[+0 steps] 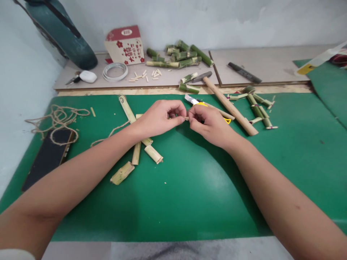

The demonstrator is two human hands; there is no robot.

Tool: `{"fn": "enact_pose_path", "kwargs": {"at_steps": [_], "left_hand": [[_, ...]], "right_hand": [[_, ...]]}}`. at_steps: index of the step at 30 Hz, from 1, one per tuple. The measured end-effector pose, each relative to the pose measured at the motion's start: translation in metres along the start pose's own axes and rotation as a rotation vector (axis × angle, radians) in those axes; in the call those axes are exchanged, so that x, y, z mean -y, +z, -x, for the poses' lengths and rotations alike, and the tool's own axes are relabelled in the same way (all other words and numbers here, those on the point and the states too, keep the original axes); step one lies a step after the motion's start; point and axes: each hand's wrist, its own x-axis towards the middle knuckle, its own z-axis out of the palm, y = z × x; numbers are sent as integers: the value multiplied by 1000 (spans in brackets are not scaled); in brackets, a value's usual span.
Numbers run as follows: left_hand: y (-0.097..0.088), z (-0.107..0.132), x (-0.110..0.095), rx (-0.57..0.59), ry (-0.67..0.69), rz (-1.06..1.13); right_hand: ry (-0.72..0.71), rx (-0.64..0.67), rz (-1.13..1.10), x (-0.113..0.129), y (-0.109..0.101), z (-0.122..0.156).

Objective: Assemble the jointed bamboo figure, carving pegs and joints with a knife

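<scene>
My left hand (159, 117) and my right hand (207, 121) meet above the green mat (189, 187), fingers curled. Between the fingertips they pinch a small thin bamboo sliver (186, 118). A yellow utility knife (193, 101) lies just behind my right hand, its blade pointing left; whether the hand touches it I cannot tell. Split bamboo strips (141, 144) lie under and beside my left wrist. A twine strand (108, 135) runs from there toward the left.
A wooden-handled hammer (227, 104) lies right of the hands, green bamboo pieces (257, 106) beyond it. Coiled twine (56, 119) and a black board (46, 159) sit at the left. On the back board: a red-white box (125, 45), bamboo sections (181, 56), small pegs (145, 76), white coil (115, 71).
</scene>
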Motion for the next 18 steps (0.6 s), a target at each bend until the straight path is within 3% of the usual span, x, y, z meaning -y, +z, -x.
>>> {"fn": "enact_pose_path", "kwargs": {"at_steps": [8,18], "left_hand": [[1,-1,5,-57,55,42],[1,-2,5,-35,46,55]], "right_hand": [[5,-40,-4,0,1,1],[18,-76,5,5,5,2]]}}
